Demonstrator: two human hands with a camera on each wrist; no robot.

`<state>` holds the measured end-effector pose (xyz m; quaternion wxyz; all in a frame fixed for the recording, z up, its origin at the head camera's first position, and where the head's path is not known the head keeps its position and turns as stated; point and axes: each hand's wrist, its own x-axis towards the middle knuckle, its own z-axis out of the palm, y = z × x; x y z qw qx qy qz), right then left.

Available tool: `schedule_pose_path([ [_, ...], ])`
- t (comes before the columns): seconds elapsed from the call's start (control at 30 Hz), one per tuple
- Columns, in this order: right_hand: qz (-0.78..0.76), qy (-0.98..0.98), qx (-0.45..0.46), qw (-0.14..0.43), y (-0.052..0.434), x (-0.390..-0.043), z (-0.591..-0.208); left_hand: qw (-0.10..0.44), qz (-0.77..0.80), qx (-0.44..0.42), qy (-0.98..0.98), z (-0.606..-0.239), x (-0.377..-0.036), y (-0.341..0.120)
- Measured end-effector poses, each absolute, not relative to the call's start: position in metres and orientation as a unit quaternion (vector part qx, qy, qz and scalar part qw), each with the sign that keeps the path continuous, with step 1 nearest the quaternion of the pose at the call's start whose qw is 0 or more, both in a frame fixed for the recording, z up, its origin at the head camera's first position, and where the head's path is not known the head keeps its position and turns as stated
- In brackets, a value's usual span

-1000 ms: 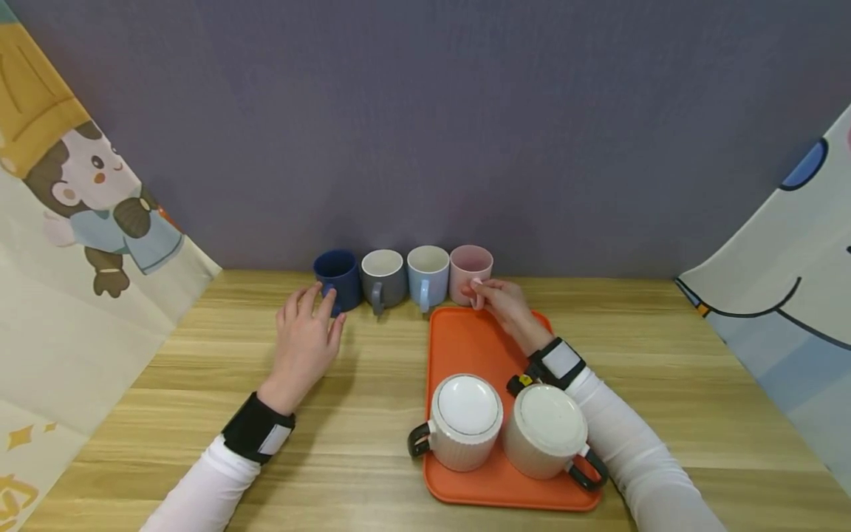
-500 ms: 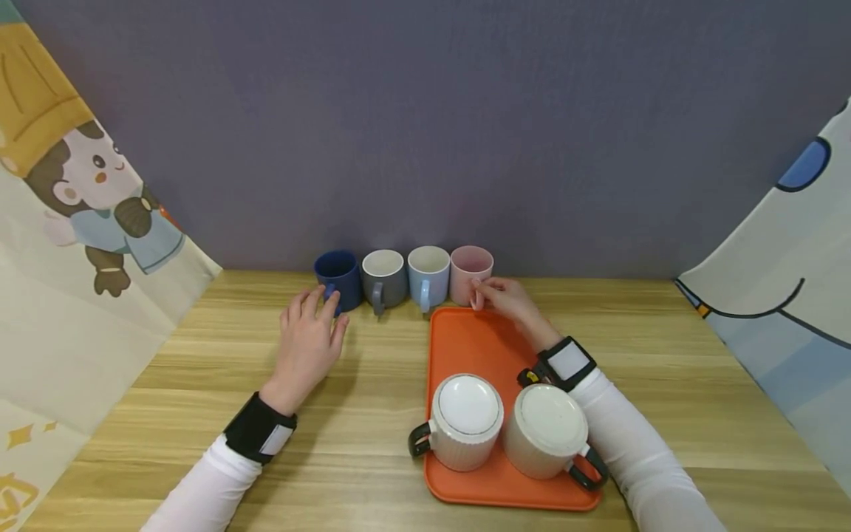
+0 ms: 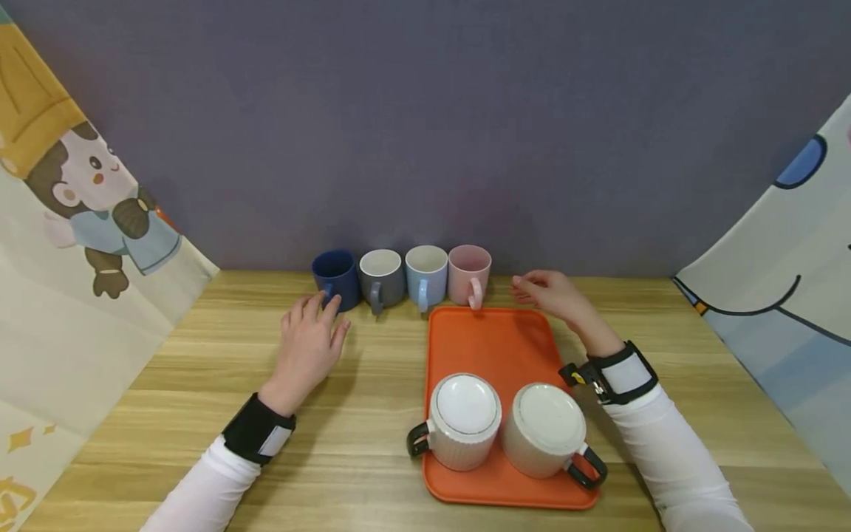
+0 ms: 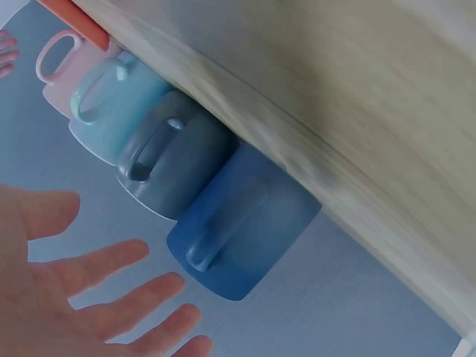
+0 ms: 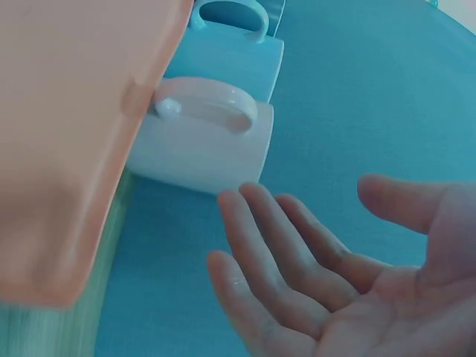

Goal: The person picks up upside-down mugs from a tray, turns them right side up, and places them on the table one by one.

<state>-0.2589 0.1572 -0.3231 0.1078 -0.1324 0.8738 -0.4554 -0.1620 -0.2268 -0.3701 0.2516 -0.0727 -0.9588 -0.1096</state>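
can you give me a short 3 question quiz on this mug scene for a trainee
1. True or false: the right hand grips the pink mug.
2. Which mug is nearest the left hand?
A. dark blue mug
B. grey mug
C. light blue mug
3. Fill the gap: ___ white ribbed mugs stand upside down on the orange tray.

Key
1. False. The hand is open, beside the pink mug and apart from it.
2. A. The fingertips lie close by its handle.
3. Two, the left one and the right one, both with black handles.
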Motion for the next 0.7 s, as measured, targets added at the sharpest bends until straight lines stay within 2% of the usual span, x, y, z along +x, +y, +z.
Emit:
schedule_pose_path([
  [0.7, -0.416, 0.894, -0.146, 0.081, 0.197, -0.225, -0.326, 0.233, -0.121, -0.076, -0.962, -0.367, -0.168, -0.217],
])
